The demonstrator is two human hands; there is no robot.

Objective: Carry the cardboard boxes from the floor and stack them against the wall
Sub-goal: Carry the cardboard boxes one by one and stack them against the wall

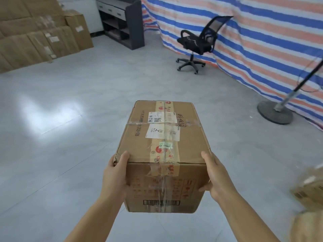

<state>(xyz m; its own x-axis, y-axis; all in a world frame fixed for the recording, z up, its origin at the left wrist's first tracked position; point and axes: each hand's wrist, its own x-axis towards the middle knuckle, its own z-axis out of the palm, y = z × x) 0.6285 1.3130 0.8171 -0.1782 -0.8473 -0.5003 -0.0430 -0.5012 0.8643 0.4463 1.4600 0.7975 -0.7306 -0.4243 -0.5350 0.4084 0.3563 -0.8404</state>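
Note:
A taped cardboard box [162, 137] with white shipping labels on top is held up off the grey floor in front of me. My left hand [116, 173] grips its near left corner, and my right hand [215, 179] grips its near right side. A stack of cardboard boxes [40, 35] stands against the wall at the far left. More boxes [309, 193], blurred, sit at the right edge close to me.
A black office chair [197, 42] stands before a striped tarp [262, 32] hung along the right. A fan stand's round base [275, 111] rests on the floor at right. A dark cabinet [120, 20] sits at the back. Grey tiled floor [70, 119] stretches towards the stack.

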